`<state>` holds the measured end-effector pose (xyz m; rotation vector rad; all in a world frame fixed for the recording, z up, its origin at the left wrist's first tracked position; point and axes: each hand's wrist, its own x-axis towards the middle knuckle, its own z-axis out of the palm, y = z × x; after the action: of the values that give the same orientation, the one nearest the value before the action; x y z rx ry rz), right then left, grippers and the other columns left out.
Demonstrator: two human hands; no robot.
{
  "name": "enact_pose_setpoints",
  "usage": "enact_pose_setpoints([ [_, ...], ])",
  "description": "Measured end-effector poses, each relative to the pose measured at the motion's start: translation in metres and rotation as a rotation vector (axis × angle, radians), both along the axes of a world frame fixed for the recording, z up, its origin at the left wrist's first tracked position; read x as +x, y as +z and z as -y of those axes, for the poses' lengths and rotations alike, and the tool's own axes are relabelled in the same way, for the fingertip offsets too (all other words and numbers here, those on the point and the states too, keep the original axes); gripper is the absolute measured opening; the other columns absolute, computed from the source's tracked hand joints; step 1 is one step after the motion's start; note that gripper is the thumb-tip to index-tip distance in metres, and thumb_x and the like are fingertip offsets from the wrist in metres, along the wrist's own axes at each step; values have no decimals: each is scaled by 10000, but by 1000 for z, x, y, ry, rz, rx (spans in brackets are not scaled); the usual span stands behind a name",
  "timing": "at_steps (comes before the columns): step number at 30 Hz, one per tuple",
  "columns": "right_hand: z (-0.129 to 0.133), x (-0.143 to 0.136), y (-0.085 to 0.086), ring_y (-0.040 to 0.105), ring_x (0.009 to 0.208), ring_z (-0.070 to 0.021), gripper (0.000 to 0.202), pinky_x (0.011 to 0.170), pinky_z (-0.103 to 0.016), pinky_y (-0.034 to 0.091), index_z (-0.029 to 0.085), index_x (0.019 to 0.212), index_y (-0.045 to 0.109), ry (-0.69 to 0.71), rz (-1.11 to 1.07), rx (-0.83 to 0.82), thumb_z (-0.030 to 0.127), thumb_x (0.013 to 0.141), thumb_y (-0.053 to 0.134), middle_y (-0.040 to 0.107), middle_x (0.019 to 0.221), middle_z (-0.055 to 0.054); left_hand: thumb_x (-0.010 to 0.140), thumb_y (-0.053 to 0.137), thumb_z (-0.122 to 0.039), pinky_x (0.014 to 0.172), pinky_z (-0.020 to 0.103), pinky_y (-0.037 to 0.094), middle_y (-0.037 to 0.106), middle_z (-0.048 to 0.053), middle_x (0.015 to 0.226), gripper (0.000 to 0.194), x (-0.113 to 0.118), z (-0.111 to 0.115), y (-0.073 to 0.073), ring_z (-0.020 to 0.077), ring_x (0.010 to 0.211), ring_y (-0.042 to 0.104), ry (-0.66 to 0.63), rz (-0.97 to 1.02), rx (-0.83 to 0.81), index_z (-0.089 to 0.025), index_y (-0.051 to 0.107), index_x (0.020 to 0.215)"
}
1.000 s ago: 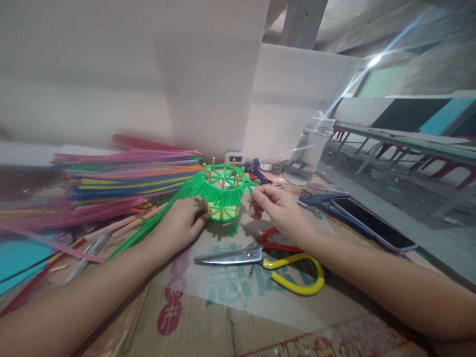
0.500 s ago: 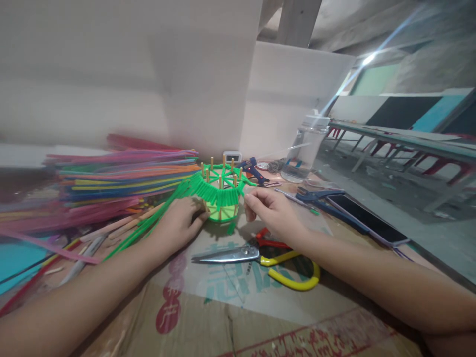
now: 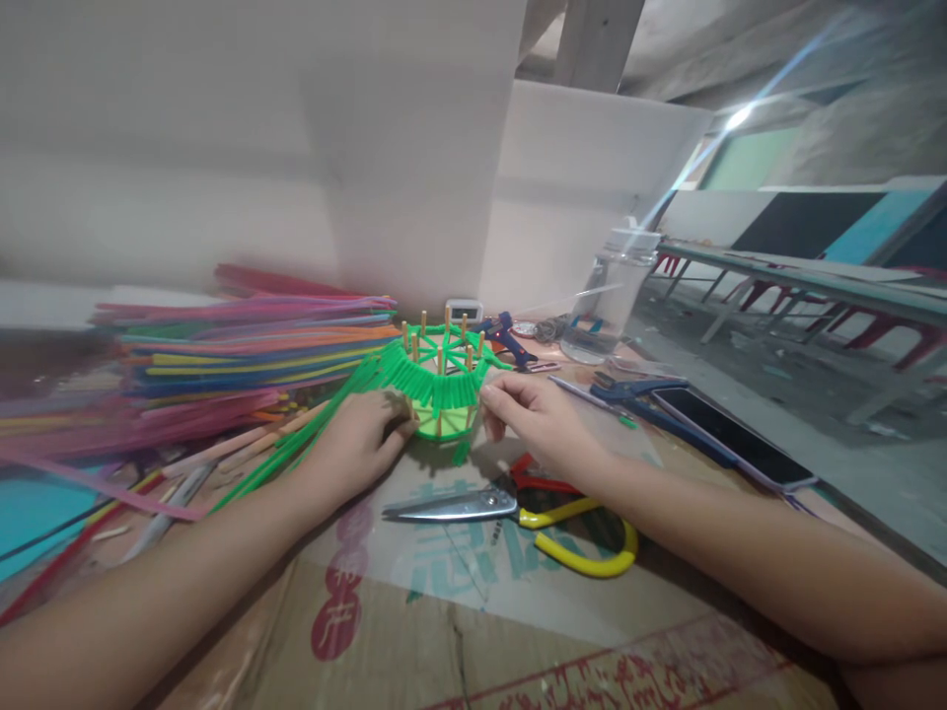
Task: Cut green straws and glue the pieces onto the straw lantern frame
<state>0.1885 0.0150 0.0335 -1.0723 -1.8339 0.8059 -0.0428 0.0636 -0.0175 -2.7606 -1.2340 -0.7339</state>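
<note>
Left hand [image 3: 362, 431] against green frame [image 3: 442, 390], right hand [image 3: 522, 406] curled beside it; can't tell either grip. Sideways tug could tip frame.

Between left hand [image 3: 370, 430] and right hand [image 3: 534, 414], frame [image 3: 436, 388]. Before both hands, scissors [image 3: 473, 505] on cardboard [image 3: 392, 651]. Left of and beyond left hand, stems [image 3: 258, 345]. Behind frame, clock [image 3: 464, 310] and glue gun [image 3: 510, 340]. Beyond right hand, bottle [image 3: 608, 296]; right of it, phone [image 3: 732, 436].

Right of pale panels [image 3: 184, 148], red stools [image 3: 877, 325] stand by a long table [image 3: 755, 268]
</note>
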Motion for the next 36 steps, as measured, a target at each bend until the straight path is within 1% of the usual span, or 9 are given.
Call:
enact_pose_setpoints([
  [13, -3, -3, -3, 525, 533, -110, 350, 597, -253, 442, 187, 623, 523, 58, -122, -139, 387, 910, 520, 557, 555, 20, 933, 475, -286, 700, 332, 401, 657, 69, 815, 242, 1, 0, 1, 214, 764, 584, 3, 4, -8, -161, 638, 803],
  [18, -5, 5, -1, 522, 497, -114, 413, 572, -262, 426, 176, 634, 527, 65, -14, -195, 425, 953, 444, 555, 534, 12, 935, 475, -289, 707, 333, 406, 657, 64, 807, 246, 0, 0, 0, 217, 769, 590, -9, 6, 8, -159, 647, 816],
  [20, -5, 12, 2, 500, 496, -112, 462, 553, -259, 397, 178, 596, 511, -1, 92, -68, 434, 970, 419, 526, 520, 14, 932, 480, -286, 718, 332, 412, 660, 62, 808, 236, 0, 0, 0, 217, 778, 595, -15, 5, 13, -159, 651, 829],
  [22, -6, 20, 6, 487, 525, -108, 400, 557, -253, 381, 171, 626, 539, -89, 183, 181, 392, 955, 487, 529, 556, 16, 931, 484, -286, 722, 332, 415, 663, 62, 810, 232, 0, -1, -1, 218, 783, 599, -8, 3, 24, -159, 650, 831],
  [25, -7, 30, 13, 502, 606, -115, 154, 610, -254, 407, 160, 905, 640, -65, 343, 558, 309, 910, 604, 585, 695, 7, 932, 488, -284, 712, 326, 415, 660, 56, 794, 234, 1, -1, 0, 212, 767, 598, -1, -4, 42, -162, 643, 806],
  [27, -9, 33, 16, 528, 672, -130, 209, 672, -272, 435, 160, 1076, 633, 5, 480, 722, 292, 915, 613, 611, 785, -16, 931, 493, -281, 708, 323, 414, 658, 52, 786, 231, 1, -1, 0, 208, 757, 596, -5, -9, 47, -165, 643, 798],
  [29, -11, 33, 17, 557, 746, -151, 256, 709, -291, 454, 149, 1139, 620, 18, 587, 809, 287, 923, 606, 629, 857, -47, 931, 495, -279, 706, 322, 413, 656, 51, 781, 231, 1, -1, 0, 207, 750, 594, -11, -13, 54, -166, 645, 798],
  [32, -15, 30, 15, 581, 846, -187, 277, 732, -311, 474, 132, 1149, 624, 2, 673, 884, 287, 920, 609, 642, 920, -84, 928, 494, -273, 694, 320, 410, 655, 51, 775, 227, 1, -1, 0, 206, 737, 592, -6, -13, 59, -166, 642, 793],
  [36, -18, 27, 12, 583, 846, -200, 248, 725, -325, 484, 118, 1120, 637, -17, 695, 932, 253, 913, 616, 646, 893, -89, 920, 500, -264, 691, 318, 403, 649, 48, 765, 215, 1, -2, -1, 205, 734, 588, 0, -17, 54, -172, 632, 777],
])
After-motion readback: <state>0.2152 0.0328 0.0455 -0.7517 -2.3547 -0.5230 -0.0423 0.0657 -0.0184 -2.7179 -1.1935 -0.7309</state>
